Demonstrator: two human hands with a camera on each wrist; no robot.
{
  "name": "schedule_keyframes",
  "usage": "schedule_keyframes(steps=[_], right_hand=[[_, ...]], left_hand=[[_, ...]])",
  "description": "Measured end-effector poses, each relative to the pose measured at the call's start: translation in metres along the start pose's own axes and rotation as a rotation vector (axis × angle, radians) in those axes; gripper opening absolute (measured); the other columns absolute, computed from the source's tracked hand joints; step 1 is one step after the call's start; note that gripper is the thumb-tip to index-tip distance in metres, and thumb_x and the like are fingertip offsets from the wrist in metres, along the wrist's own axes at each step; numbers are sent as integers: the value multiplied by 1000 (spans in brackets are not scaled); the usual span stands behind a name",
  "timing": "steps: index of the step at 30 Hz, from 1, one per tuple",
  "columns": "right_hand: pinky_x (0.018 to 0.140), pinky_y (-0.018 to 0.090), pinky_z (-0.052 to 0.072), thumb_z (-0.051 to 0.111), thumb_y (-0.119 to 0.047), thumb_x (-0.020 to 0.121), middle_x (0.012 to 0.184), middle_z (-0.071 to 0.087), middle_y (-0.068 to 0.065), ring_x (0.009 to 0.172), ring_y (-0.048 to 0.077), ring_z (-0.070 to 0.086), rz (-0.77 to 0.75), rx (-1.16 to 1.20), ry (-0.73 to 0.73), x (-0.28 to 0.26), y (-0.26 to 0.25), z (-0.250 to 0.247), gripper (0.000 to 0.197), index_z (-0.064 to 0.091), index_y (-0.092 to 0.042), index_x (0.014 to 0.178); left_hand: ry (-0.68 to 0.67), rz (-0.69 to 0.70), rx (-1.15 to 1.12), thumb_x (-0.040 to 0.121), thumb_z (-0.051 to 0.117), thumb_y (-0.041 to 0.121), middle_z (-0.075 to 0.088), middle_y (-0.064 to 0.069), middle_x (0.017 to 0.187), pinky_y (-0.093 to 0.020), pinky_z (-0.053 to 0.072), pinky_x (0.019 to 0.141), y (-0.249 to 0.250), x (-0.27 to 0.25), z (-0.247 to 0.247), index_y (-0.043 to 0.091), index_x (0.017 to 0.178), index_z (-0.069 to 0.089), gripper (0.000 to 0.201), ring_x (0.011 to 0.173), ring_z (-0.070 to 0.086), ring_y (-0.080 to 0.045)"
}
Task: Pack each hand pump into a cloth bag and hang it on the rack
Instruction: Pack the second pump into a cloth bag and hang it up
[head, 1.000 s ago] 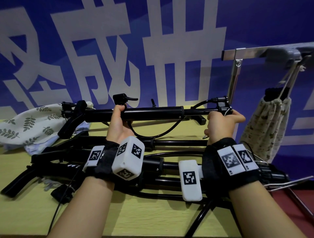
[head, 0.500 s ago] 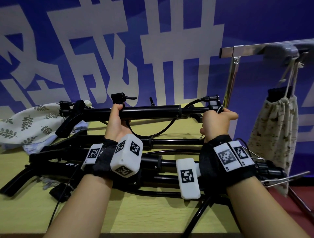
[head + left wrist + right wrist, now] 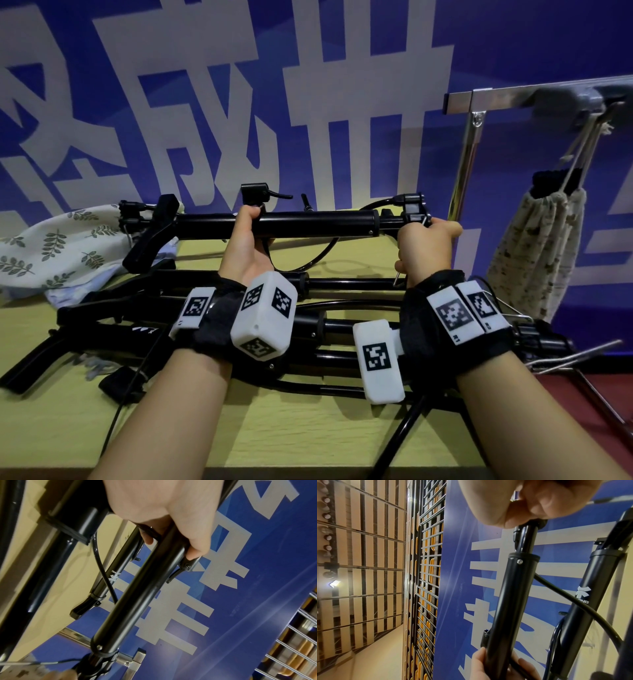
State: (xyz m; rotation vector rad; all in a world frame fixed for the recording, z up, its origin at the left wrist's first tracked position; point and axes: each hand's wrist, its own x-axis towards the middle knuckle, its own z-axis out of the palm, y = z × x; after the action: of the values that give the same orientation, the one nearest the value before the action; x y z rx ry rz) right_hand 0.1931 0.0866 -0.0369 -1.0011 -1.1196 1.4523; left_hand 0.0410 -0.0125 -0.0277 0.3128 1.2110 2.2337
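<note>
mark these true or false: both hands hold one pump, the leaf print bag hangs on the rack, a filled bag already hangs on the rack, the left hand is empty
1. Both hands hold one pump: true. The left hand grips the barrel of the lifted hand pump; the right hand grips its end.
2. The leaf print bag hangs on the rack: false. It lies on the table.
3. A filled bag already hangs on the rack: true. The speckled bag hangs from the rack.
4. The left hand is empty: false.

Black wristbands (image 3: 455, 318), white coded tags (image 3: 263, 320)
</note>
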Motion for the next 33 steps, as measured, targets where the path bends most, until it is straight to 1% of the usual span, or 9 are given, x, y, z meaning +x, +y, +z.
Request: schedule_keyframes(steps=[3,9,14,15,18,22,27,30,33], right_hand=[[50,24,31,36,6,84,79,36,2,60,12,37,13,-26,-24,-2,-1,0,33,24,-13,109],[49,24,32,36,6,84,82,36,2,63,12,38,47,-103,-109,-5,-1,1,35,22,-12,110],[48,23,34,39,4,87,81,37,3,62,12,38,63,-136,-128,-5,0,3,44,20,-8,124],[48,22,34,39,5,87,81,36,2,61,12,37,70,-139,-134,-5,0,3,42,21,-8,123],[47,21,31,38,6,87,77,33,2,58,12,33,89,-131,-137,-4,0,3,35,20,-11,112],[49,22,32,38,5,87,78,33,2,59,12,34,69,-127,-140,-2,2,3,36,19,-12,112],[51,25,33,37,8,83,80,37,2,63,13,39,-4,-80,-116,-2,3,2,36,21,-15,106],[52,25,34,39,8,83,81,42,2,63,13,42,-52,-83,-121,0,3,1,36,24,-16,105],[55,26,35,45,4,84,80,47,2,63,13,45,-77,-106,-125,4,3,-2,33,31,-15,107]], left_hand=[[-14,-31,14,90,54,25,56,6,71,-23,38,63,-1,0,0,18,78,54,14,70,54,-7],[-5,-11,55,90,54,24,53,6,74,-22,38,65,-3,2,0,19,80,54,11,71,51,-6],[-9,-30,75,90,54,24,52,8,68,-23,36,63,-7,1,4,19,74,52,17,69,49,-6],[-10,-31,78,90,53,24,52,8,68,-23,36,63,-8,0,6,19,73,51,18,69,49,-6],[-11,-38,89,91,52,25,51,7,68,-24,35,62,-10,-3,9,19,72,50,20,69,49,-6],[-20,-47,89,91,52,25,53,7,72,-25,34,61,-11,-2,10,19,76,51,16,72,50,-6],[-45,-63,87,90,52,25,52,7,71,-24,35,63,-12,2,10,19,75,52,16,70,48,-7],[-43,-41,29,88,55,24,54,6,72,-22,37,66,-9,4,8,19,76,55,13,70,49,-7],[11,1,-94,88,55,23,55,6,70,-21,39,64,-7,3,6,18,76,56,13,68,50,-8]])
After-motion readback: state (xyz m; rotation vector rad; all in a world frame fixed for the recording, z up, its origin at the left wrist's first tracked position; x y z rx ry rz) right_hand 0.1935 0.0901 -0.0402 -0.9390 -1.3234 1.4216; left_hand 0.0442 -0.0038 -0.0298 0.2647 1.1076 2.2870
